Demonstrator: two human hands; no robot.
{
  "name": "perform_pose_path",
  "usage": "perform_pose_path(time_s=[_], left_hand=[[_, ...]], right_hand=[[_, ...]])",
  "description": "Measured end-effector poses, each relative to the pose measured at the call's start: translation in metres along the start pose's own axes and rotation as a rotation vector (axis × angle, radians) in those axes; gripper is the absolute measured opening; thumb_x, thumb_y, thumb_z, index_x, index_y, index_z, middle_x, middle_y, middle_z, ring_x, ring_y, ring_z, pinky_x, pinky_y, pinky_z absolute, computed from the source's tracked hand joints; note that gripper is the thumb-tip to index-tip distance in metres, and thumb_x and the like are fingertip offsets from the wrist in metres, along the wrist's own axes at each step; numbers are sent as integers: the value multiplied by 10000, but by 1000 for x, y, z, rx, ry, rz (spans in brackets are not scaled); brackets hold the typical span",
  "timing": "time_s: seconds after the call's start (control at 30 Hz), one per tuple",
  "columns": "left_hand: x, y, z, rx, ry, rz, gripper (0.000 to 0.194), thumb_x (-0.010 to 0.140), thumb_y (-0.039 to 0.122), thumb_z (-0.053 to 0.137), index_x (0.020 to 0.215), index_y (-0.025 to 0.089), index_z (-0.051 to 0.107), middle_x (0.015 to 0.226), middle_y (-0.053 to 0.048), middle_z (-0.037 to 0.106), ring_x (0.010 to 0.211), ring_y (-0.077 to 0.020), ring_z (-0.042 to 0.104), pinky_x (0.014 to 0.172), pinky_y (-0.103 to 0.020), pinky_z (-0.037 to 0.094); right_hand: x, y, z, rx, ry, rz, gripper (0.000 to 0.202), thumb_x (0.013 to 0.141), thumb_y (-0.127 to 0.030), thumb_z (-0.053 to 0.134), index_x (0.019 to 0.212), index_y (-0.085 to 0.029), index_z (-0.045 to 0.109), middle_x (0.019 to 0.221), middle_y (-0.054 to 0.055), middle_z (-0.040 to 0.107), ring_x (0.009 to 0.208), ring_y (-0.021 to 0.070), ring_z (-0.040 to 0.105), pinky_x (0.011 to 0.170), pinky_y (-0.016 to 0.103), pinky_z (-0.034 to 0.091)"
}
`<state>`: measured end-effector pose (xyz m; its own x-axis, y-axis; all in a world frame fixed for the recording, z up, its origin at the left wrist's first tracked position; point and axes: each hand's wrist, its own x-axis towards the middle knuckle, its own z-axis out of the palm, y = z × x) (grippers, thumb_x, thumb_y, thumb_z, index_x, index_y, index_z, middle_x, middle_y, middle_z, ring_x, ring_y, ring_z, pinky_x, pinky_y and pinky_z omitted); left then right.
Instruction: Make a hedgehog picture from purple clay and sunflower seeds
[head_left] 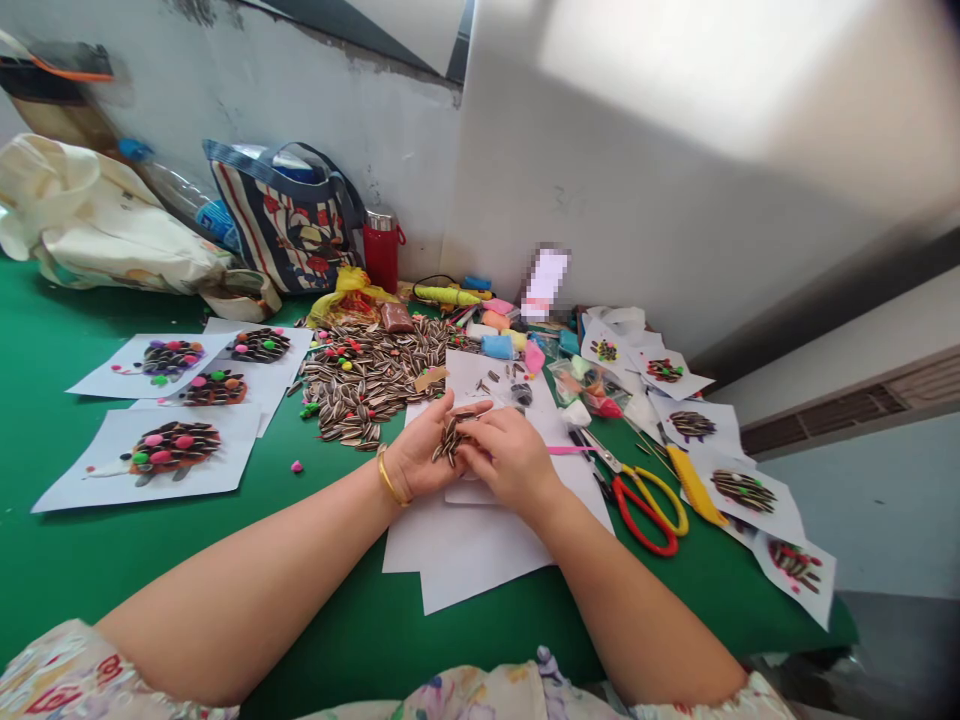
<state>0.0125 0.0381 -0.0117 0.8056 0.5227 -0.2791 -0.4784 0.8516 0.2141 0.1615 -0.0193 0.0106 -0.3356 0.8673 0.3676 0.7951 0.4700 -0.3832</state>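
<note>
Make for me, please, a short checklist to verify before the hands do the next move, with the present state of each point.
1. Striped seeds lie in the left hand: ok, a small bunch rests there.
2. Right hand is at these seeds: ok, its fingers reach to the bunch.
3. Right fingertips grip a seed: cannot tell, the view is too coarse.
4. White paper is below the hands: ok, the sheets overlap on the green table.
5. Scissors are apart from the hands: ok, they lie to the right.
6. Seed pile is free of other things: not ok, coloured bits are among the seeds.
</note>
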Motion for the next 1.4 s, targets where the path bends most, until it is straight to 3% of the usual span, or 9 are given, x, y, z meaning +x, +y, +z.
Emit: perform_pose_path(time_s=[0.1, 0.23, 0.37, 0.57, 0.7, 0.83, 0.93, 1.4], left_hand=[[0, -1, 2, -65, -1, -25, 430, 1008, 443, 354, 1023, 125, 643, 660, -53, 651, 519, -134, 630, 414, -182, 463], [0, -3, 4, -106, -8, -39, 400, 1009, 417, 376, 882, 129, 624, 600, -32, 620, 494, -116, 612, 472, -184, 496], [-1, -4, 4, -41, -2, -18, 430, 1013, 420, 347, 1007, 107, 642, 710, -83, 690, 631, -177, 687, 652, -286, 576], [0, 0, 5, -26, 149, 127, 432, 1010, 399, 358, 1129, 75, 617, 1060, -197, 700, 994, -255, 700, 894, -384, 560], [1, 4, 5, -63, 206, 192, 411, 1011, 383, 355, 1118, 84, 615, 1193, -221, 652, 1154, -281, 630, 940, -406, 547], [1, 4, 5, -67, 206, 188, 410, 1011, 383, 350, 1098, 88, 621, 1210, -222, 644, 1185, -286, 610, 955, -413, 541], [2, 4, 3, -64, 197, 187, 410, 1009, 384, 355, 1096, 84, 621, 1215, -223, 642, 1195, -287, 603, 962, -412, 538], [3, 4, 1, -49, 189, 192, 413, 1009, 388, 361, 1095, 77, 620, 1244, -227, 626, 1215, -297, 586, 977, -417, 530]], right_hand=[[4, -4, 6, 3, 19, 8, 172, 913, -279, 581, 1020, -215, 699, 1007, 79, 679, 989, 245, 564, 898, 394, 437], [6, -4, 5, 28, 30, 12, 180, 940, -240, 528, 968, -219, 705, 1044, 73, 690, 1021, 230, 578, 911, 381, 437], [4, -2, -3, 65, 69, 86, 247, 967, -241, 461, 1037, -229, 698, 999, 57, 712, 942, 214, 610, 873, 354, 453], [-9, 27, -16, 274, 174, 357, 210, 887, -269, 533, 980, -218, 714, 935, 41, 724, 821, 185, 649, 764, 299, 511], [-20, 50, -25, 279, 15, 465, 217, 846, -241, 559, 987, -229, 723, 960, 34, 735, 830, 183, 670, 755, 302, 520], [-23, 56, -28, 146, -145, 381, 179, 830, -196, 575, 873, -244, 742, 910, 23, 727, 861, 191, 650, 790, 316, 493], [-21, 52, -26, 127, -174, 278, 195, 825, -149, 571, 863, -233, 743, 885, 28, 707, 869, 183, 626, 808, 305, 473], [-22, 46, -20, 67, -252, 255, 219, 855, -134, 566, 933, -229, 746, 902, 29, 713, 854, 177, 628, 790, 284, 464]])
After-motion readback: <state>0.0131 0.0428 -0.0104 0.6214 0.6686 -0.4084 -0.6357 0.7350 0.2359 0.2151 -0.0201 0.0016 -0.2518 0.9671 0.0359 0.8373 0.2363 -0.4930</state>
